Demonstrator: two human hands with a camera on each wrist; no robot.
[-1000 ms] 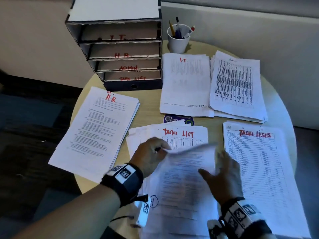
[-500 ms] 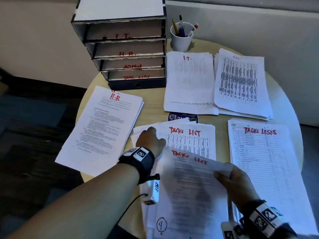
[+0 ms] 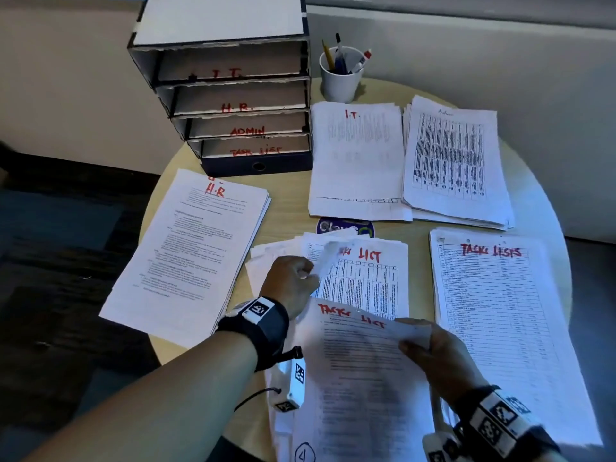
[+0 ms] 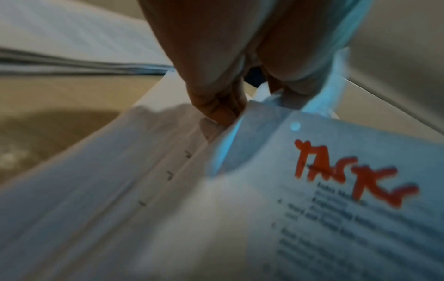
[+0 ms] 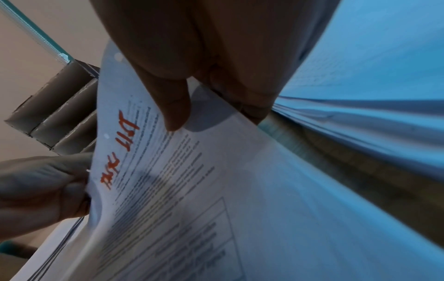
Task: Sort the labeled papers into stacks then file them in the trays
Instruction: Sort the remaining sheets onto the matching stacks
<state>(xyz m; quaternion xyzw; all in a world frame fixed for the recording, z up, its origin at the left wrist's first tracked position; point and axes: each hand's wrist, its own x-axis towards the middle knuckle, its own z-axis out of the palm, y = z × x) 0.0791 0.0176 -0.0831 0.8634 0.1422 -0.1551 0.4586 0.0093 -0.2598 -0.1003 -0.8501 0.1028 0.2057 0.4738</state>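
My right hand (image 3: pixel 413 341) pinches the top right corner of a sheet marked "Task List" (image 3: pixel 360 378), held low over the near table edge; its thumb (image 5: pixel 173 106) lies on top of the sheet. My left hand (image 3: pixel 311 273) pinches the curled-up top left corner of the top sheet of the mixed pile (image 3: pixel 366 278), also marked "Task List". The fingers (image 4: pixel 221 110) close on that corner. A "Task Lists" stack (image 3: pixel 493 311) lies to the right. The cardboard tray rack (image 3: pixel 233 105) stands at the back left, with the Task List tray (image 3: pixel 256 150) lowest.
An H.R. stack (image 3: pixel 193 248) lies at the left, with an I.T. stack (image 3: pixel 356 161) and an Admin stack (image 3: pixel 453 161) at the back. A white cup of pens (image 3: pixel 341 78) stands beside the rack. The round table's edge (image 3: pixel 156 341) is near my left forearm.
My right hand has drawn the Task List sheet off the pile toward me and to the right. My left hand let go of it, moved up and lifted the following sheet's corner.
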